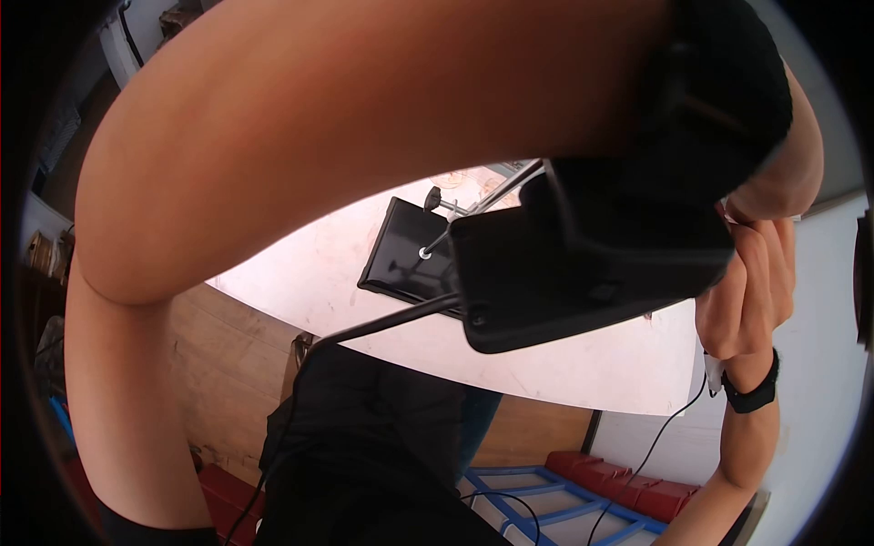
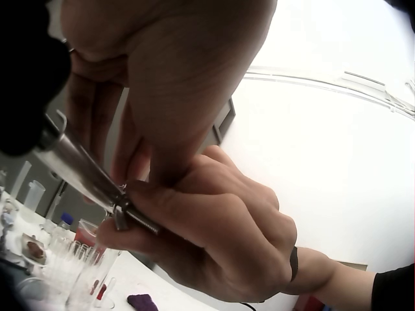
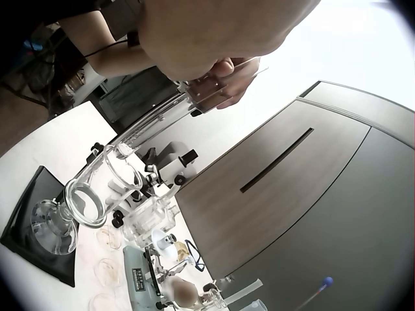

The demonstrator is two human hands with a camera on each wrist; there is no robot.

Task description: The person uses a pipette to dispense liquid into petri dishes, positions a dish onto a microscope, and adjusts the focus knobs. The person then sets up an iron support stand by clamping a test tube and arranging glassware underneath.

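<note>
In the left wrist view my right hand (image 2: 220,227) pinches the threaded screw (image 2: 144,219) of a metal clamp (image 2: 81,170) between thumb and finger. My left hand (image 2: 175,78) is above it, its fingers hanging down behind the clamp, their hold partly hidden. The head view has my right hand (image 1: 746,282) raised at the right, with my left hand (image 1: 787,187) just above. A clear flat piece (image 3: 214,94) lies by the fingers at the top of the right wrist view. Below it, glassware (image 3: 97,194) stands over a black base (image 3: 26,227).
On the white table (image 1: 564,364) are a microscope (image 3: 172,170), a balance (image 3: 139,278), and, at the lower left of the left wrist view, test tubes (image 2: 78,249) and a purple cloth (image 2: 142,302). A cabinet (image 3: 279,168) stands behind. A blue frame (image 1: 564,510) is below the table.
</note>
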